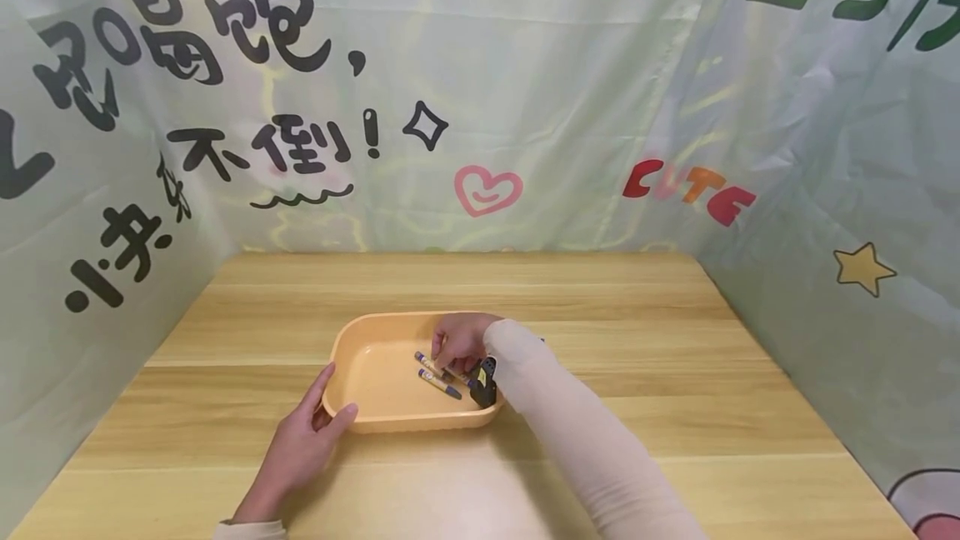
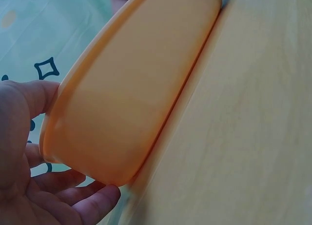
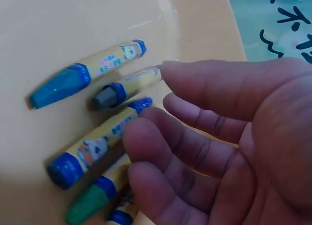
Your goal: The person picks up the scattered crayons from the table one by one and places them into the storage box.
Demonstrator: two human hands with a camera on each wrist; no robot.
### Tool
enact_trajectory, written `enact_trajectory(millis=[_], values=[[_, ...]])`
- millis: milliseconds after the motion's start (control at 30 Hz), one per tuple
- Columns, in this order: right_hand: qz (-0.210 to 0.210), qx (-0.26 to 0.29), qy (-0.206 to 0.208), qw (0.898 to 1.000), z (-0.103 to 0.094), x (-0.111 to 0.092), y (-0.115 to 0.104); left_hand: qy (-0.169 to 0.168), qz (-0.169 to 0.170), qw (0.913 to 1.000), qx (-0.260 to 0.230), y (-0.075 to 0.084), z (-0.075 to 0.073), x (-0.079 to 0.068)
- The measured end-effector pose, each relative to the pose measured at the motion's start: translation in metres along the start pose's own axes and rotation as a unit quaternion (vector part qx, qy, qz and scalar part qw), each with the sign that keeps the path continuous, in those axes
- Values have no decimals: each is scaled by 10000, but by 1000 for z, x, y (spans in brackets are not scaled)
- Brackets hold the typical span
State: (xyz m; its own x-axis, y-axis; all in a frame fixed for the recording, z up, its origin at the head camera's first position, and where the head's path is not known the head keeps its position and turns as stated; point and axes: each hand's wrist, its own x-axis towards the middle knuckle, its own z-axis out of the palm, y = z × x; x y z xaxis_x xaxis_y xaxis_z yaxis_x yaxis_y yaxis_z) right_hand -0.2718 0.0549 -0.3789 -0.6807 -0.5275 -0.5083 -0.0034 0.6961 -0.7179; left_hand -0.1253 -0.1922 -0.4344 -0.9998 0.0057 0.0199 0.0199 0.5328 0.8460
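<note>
My left hand grips the left end of an orange plastic tray, the thumb at its rim and the fingers round the outside of the corner. Inside the tray, my right hand reaches down over several crayons with yellow wrappers. In the right wrist view, a grey crayon has its far end at my thumb tip, with a gap between thumb and fingers. A blue crayon lies beyond it. A dark-ended crayon and a green crayon lie near my fingertips, partly covered.
A black object with a yellow mark sits in the tray's right front corner, partly behind my right sleeve. The tray stands on a wooden table. Printed cloth walls rise at the back and sides.
</note>
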Motion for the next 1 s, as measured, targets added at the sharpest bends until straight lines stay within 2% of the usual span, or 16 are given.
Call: enact_trajectory(millis=[167, 533, 767, 1000], values=[[-199, -281, -7, 9994, -8, -1, 0, 3, 1, 9999, 101, 0, 1, 0], [-340, -45, 234, 9991, -33, -15, 0, 8, -28, 10000, -11, 1, 1, 0], [-665, 75, 668, 9955, -53, -27, 8, -24, -2, 10000, -18, 1, 0, -1], [-599, 123, 1088, 9922, -70, -38, 26, -45, 28, 9999, -87, 1, 0, 0]])
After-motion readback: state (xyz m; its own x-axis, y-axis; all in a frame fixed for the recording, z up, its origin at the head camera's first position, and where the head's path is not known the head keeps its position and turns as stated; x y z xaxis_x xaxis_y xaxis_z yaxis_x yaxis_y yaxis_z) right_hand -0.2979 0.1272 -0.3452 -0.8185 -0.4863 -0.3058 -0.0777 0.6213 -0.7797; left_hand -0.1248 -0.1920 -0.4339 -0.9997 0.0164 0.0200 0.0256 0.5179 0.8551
